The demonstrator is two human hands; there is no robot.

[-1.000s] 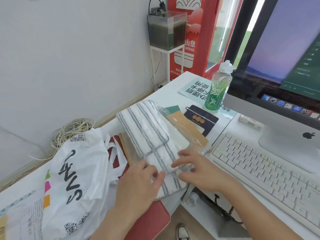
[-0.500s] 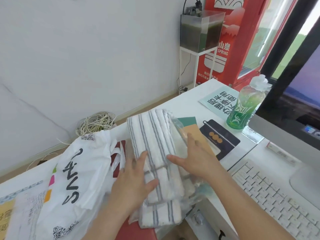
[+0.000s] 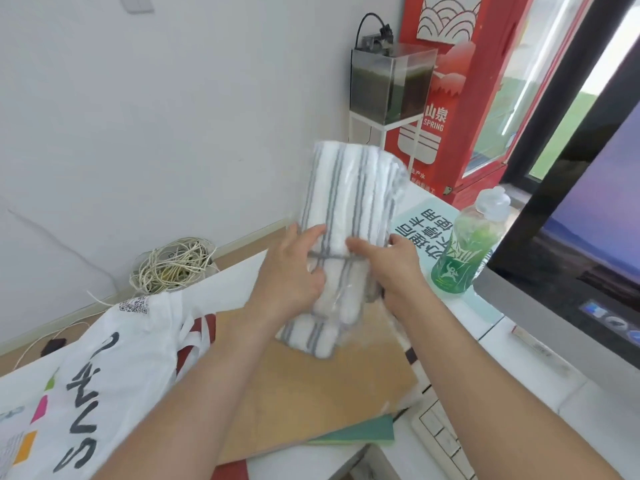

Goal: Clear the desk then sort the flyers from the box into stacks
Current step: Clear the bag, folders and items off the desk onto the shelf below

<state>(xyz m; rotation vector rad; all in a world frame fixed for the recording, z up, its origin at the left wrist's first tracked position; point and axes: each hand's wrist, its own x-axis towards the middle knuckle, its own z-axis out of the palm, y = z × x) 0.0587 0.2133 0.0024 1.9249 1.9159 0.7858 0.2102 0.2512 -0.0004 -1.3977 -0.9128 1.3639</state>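
Aloft over the desk (image 3: 232,289), gripping a wrapped bundle of grey-striped towels (image 3: 349,202) with left hand (image 3: 294,271) and right hand (image 3: 394,268), both curled round its middle from either side, above a brown board (image 3: 311,393). Reads "SPRING" on the red cooler (image 3: 460,71) behind; Chinese characters on the teal flyer (image 3: 429,223) beside a green bottle (image 3: 464,251); bold black letters on the white bag (image 3: 104,358).
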